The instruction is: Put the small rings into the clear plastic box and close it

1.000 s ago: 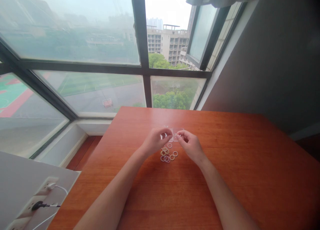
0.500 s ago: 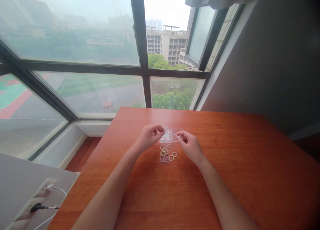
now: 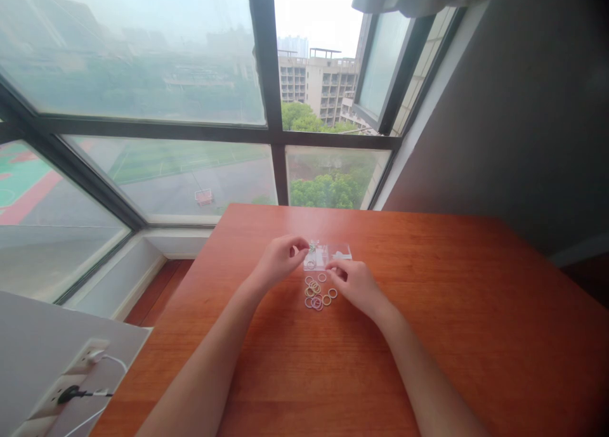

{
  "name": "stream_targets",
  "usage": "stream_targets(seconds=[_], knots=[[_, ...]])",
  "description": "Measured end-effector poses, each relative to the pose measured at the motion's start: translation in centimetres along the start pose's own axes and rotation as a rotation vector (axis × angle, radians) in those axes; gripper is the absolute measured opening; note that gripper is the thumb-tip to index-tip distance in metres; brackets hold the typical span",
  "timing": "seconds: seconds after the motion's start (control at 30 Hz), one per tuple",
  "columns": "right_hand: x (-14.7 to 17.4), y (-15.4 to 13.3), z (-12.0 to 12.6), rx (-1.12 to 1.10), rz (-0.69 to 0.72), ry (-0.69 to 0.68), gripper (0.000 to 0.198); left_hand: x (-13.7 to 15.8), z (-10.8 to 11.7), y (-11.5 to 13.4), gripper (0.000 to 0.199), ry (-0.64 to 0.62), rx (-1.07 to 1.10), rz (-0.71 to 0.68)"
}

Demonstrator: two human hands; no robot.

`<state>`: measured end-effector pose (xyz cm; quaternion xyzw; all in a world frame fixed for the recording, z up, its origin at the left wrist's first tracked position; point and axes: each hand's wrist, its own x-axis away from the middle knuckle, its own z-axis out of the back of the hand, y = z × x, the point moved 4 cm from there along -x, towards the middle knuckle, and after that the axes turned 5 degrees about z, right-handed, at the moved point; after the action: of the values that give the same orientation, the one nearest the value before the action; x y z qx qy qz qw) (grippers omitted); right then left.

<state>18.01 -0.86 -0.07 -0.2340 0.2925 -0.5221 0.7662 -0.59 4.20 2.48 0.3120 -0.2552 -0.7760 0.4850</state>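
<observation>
A small clear plastic box (image 3: 320,257) lies opened out on the table, with a few small rings in its left part. My left hand (image 3: 284,257) is at the box's left edge, thumb and fingers pinched together; whatever is between them is too small to make out. At the front of the box's right half, my right hand (image 3: 356,285) has its fingertips drawn together, and what they hold, if anything, is hidden. Just in front of the box lie several pale rings (image 3: 313,288), resembling hair ties, in white, yellowish and pink; some overlap.
The reddish-brown wooden table (image 3: 476,310) reaches out to both sides. Behind it stand dark-framed windows (image 3: 278,126), one pane swung outward. Sockets with plugs (image 3: 71,394) and cords are on the low wall at left. A grey wall rises at right.
My right hand has moved toward me and slightly left, uncovering the box's right half. My left hand has shifted slightly left. A greenish ring now shows in the box's left part.
</observation>
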Motion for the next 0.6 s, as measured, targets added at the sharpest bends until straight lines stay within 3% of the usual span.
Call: stream_targets(seconds=[0.13,0.27,0.6], knots=[[0.3,-0.6,-1.0,0.291,0.036,-0.173,0.015,0.0,-0.1,0.0,0.014,-0.006,0.000,-0.006],[0.2,-0.9,-1.3,0.479,-0.024,-0.198,0.018,0.1,-0.4,0.3,0.013,-0.008,-0.006,-0.011],[0.2,-0.4,-1.1,0.457,-0.091,-0.135,0.014,0.2,-0.8,0.8,0.012,-0.032,-0.003,-0.022]])
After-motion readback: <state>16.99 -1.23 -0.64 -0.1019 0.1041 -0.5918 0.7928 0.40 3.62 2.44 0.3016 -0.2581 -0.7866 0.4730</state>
